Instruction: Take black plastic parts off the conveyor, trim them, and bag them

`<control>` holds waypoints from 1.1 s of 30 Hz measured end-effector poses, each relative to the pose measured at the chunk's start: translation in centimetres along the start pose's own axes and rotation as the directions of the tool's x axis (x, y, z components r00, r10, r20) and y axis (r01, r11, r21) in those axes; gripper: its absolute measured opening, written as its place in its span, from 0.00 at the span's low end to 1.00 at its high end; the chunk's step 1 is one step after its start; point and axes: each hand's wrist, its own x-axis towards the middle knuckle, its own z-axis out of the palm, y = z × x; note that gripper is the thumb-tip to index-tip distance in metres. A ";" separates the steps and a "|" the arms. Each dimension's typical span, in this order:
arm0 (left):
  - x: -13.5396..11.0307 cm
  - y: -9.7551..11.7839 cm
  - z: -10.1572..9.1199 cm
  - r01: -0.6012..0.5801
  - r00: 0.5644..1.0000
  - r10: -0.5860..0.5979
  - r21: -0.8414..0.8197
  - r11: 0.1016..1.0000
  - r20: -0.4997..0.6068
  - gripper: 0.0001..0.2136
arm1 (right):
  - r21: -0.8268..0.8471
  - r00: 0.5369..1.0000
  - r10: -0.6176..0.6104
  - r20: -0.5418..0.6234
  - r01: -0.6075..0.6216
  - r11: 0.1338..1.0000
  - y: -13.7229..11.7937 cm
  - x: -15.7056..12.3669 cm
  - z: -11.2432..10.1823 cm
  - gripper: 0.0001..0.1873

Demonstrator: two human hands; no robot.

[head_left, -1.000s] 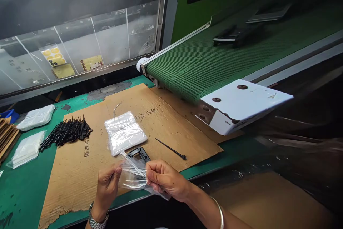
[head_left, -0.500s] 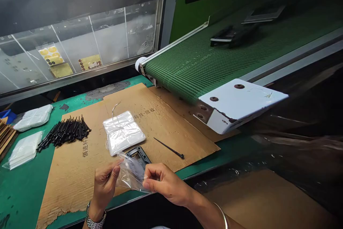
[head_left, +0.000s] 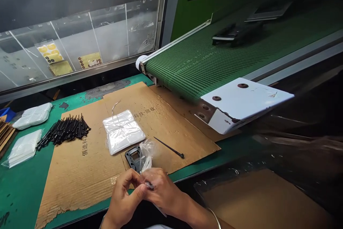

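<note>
**Left hand:** the left hand (head_left: 124, 195) is clenched in a tight pinch on a clear plastic bag (head_left: 146, 159), fingers curled and pressed against the other hand.

**Right hand:** the right hand (head_left: 163, 189) grasps the same bag, fingers folded over it; a thin bangle (head_left: 214, 218) rings the wrist.

**The bag:** it's up between both hands, its top puffing out above them and a corner trailing below; a small dark bit at the fingers is too small to call.

**Right by the hands:** a black plastic frame (head_left: 133, 158) lies on the cardboard sheet (head_left: 80, 175), just behind the bag, with a single black plastic pin (head_left: 168, 147) off to its right.

**Farther on the sheet:** a stack of clear bags (head_left: 123, 131) sits beyond the frame, and a heap of black pins (head_left: 64, 130) lies at the left.

**Far left:** white packets (head_left: 32, 115) rest on the green workbench (head_left: 187, 177).

**Far right:** a green mesh conveyor belt (head_left: 193, 64) carries black frames (head_left: 233, 34) and ends in a white metal plate (head_left: 241, 100) above the sheet.
</note>
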 end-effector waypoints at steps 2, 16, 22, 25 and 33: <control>0.3 -0.3 0.3 0.047 0.993 -0.070 -0.228 0.973 -0.093 0.11 | 0.031 0.997 0.020 0.077 -0.023 0.999 0.3 0.0 0.0 0.19; 0.8 -2.3 0.2 -0.063 0.818 -0.242 -0.500 0.864 -0.522 0.15 | 0.677 0.881 0.420 -0.220 -0.172 0.716 1.1 2.1 0.7 0.21; 0.7 -3.7 -1.2 -0.081 0.553 0.388 0.416 0.906 -0.737 0.20 | -0.152 0.975 -0.222 0.031 0.224 0.963 0.0 2.0 1.5 0.15; 0.0 -4.0 -2.4 -0.188 0.608 0.703 0.792 0.581 -0.371 0.13 | -0.331 0.923 -0.348 0.163 0.383 0.862 -0.6 2.6 1.1 0.16; 0.3 -5.2 -6.5 0.194 0.501 0.572 0.728 0.657 -0.650 0.11 | -0.440 0.933 -0.006 -0.360 -0.164 0.883 2.8 1.2 -1.1 0.14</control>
